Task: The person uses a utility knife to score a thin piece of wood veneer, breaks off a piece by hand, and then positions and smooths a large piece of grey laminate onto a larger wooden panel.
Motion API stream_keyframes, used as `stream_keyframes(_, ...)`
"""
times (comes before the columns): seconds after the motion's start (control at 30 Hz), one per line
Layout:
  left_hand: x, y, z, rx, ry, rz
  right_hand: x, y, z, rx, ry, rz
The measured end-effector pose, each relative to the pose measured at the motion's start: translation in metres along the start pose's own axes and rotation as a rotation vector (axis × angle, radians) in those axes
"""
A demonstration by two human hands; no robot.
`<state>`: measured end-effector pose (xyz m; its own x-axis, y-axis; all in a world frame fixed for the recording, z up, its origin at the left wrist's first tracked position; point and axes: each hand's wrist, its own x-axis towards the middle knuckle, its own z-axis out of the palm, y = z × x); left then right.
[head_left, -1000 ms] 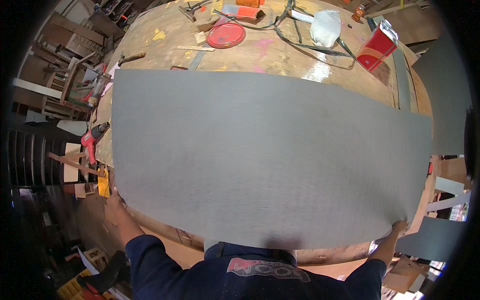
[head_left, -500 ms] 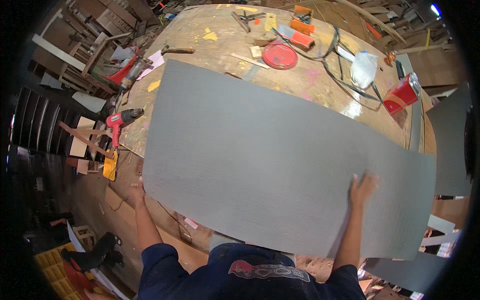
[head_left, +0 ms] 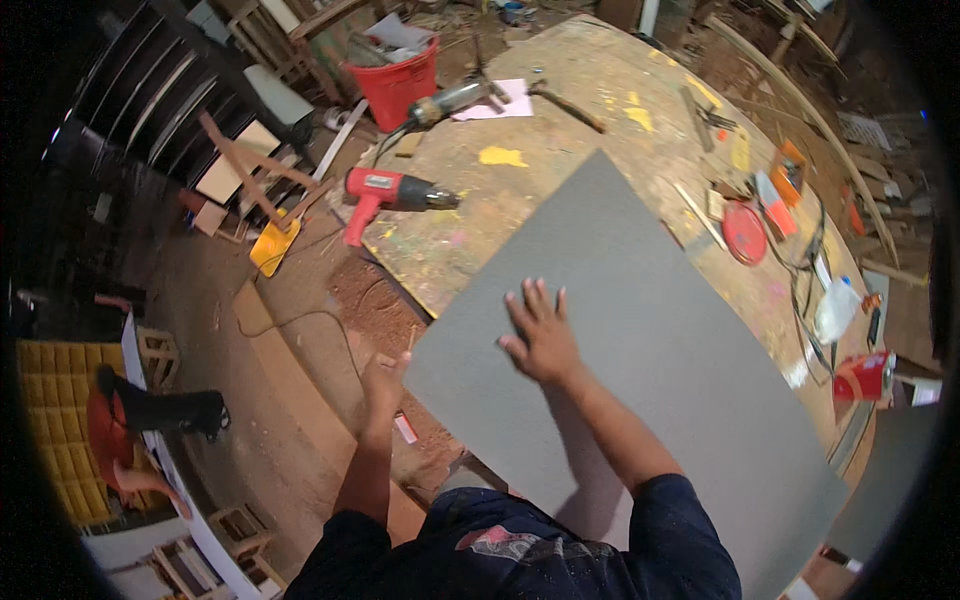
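A large flat grey sheet lies across the worktable, with its near left part reaching past the table edge. My right hand rests palm down on the sheet, fingers spread. At the sheet's left edge, close to its corner, my left hand is closed against the edge; a thin pale tip sticks up by its fingers, too small to tell. A red heat gun lies on the table beyond my left hand.
On the wooden worktable lie a power tool, a hammer, a red lid, cables and a red can. A red bucket stands behind. A person is at the far left, beside a long white board.
My view has turned left. My right hand has moved from the right part of the sheet to its left part, near my left hand, which stays at the left edge.
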<state>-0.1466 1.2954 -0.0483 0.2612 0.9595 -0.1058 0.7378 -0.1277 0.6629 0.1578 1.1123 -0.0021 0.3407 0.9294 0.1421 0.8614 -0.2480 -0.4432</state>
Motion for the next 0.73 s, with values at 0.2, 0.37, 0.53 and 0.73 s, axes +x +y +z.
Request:
stream_keyframes(0.2,0.003,0.016,-0.013,-0.061,-0.114,-0.113,0.141,0.084,0.005,-0.164,0.294,0.232)
stream_keyframes(0.37,-0.001,0.025,-0.021,-0.062,-0.188,-0.174,0.123,0.026,0.041,-0.253,0.057,0.248)
stream_keyframes(0.53,0.003,0.001,-0.008,-0.152,-0.143,-0.047,0.007,-0.108,0.097,0.095,-0.188,-0.152)
stream_keyframes(0.73,0.005,0.017,-0.019,0.009,-0.215,-0.057,-0.079,-0.08,0.051,-0.012,-0.14,0.23)
